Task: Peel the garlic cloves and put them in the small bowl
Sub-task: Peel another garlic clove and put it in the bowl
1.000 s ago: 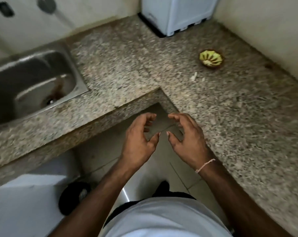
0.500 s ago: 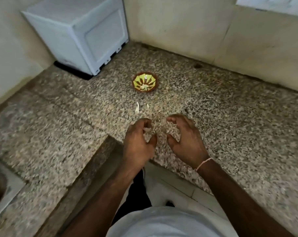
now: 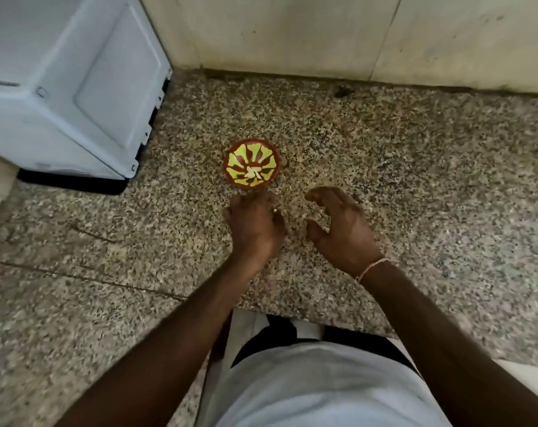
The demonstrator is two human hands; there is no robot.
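Partly blurred hands [image 3: 298,226] near bowl [image 3: 251,167]

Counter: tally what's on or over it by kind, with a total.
Small bowl, red with yellow-green pattern, pale pieces inside: 1
White appliance: 1
Hands over the counter, left hand and right hand: 2
Total: 4

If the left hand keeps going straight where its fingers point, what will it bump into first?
Most likely the small red-brown bowl with yellow-green petal pattern, sitting just beyond the left hand on the speckled granite counter. How high the hand is above the counter is unclear.
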